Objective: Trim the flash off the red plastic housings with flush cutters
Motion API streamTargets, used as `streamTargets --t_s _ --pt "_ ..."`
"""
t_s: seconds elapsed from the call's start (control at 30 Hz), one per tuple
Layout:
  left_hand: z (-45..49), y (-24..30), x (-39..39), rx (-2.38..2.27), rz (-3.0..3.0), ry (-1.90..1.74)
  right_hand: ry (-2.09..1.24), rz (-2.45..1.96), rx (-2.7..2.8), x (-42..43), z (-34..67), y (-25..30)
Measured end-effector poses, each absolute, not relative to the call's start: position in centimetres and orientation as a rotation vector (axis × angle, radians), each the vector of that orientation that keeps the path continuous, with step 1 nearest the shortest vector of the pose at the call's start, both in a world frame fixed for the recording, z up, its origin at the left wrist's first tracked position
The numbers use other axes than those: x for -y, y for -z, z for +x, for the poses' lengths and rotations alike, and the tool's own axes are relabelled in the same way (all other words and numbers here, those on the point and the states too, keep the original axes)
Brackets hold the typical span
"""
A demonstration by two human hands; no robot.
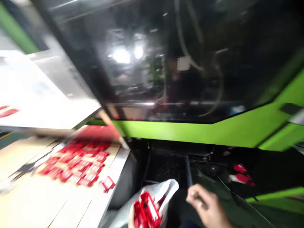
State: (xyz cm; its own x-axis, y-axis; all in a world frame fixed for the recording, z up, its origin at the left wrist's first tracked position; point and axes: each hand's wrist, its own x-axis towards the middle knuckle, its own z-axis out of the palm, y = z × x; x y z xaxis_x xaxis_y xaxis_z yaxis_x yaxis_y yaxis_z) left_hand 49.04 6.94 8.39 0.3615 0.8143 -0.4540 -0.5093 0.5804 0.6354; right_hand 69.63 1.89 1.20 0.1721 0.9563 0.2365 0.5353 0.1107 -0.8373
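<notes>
The picture is motion-blurred. My left hand (135, 215) at the bottom centre grips a bunch of red plastic parts (146, 210) over a white plastic bag (163, 191). My right hand (206, 205) is just right of it, above the dark floor area, fingers curled; whether it holds anything is unclear. On the wooden bench (35, 199) to the left lie several red plastic parts (76, 163) in rows, with one loose part (108, 183) at the bench edge.
A green machine (213, 131) with a dark glass window (166, 57) fills the upper view. Below it is a dark recess (171, 164). Red pieces (239, 174) lie on the dark surface at right. A white panel (30, 95) stands at left.
</notes>
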Motion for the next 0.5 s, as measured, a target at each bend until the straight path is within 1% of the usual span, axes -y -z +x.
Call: streamTargets --t_s 0.1,0.13,0.17,0.2,0.23,0.33,0.43,0.5 --pt "46.7 -7.8 -6.3 -0.833 0.178 -1.139 -0.535 -1.827 1.342 -5.1 74.1 -0.5" --pt "46.1 -7.8 -6.2 -0.779 0.086 -1.201 -0.457 -1.945 1.361 -6.4 75.4 0.2" --pt "45.6 -8.0 -6.1 -0.705 0.009 -1.248 -0.307 -2.029 1.351 -7.7 76.5 1.0" --pt "45.1 -8.2 -6.1 -0.626 -0.046 -1.282 -0.236 -2.107 1.361 -8.8 77.6 2.0" --pt "44.8 -8.5 -6.0 -0.560 -0.076 -1.308 -0.235 -2.180 1.355 -9.6 78.5 3.3" --pt "43.9 -9.5 -5.7 -0.467 -0.086 -1.373 -0.543 -2.368 1.272 -10.5 80.6 8.2" --pt "43.2 -10.0 -5.2 -0.406 -0.110 -1.414 -0.770 -2.286 1.294 -9.3 81.1 13.7" --pt "42.8 -10.1 -4.9 -0.384 -0.124 -1.431 -0.915 -2.243 1.315 -7.6 80.2 16.4"
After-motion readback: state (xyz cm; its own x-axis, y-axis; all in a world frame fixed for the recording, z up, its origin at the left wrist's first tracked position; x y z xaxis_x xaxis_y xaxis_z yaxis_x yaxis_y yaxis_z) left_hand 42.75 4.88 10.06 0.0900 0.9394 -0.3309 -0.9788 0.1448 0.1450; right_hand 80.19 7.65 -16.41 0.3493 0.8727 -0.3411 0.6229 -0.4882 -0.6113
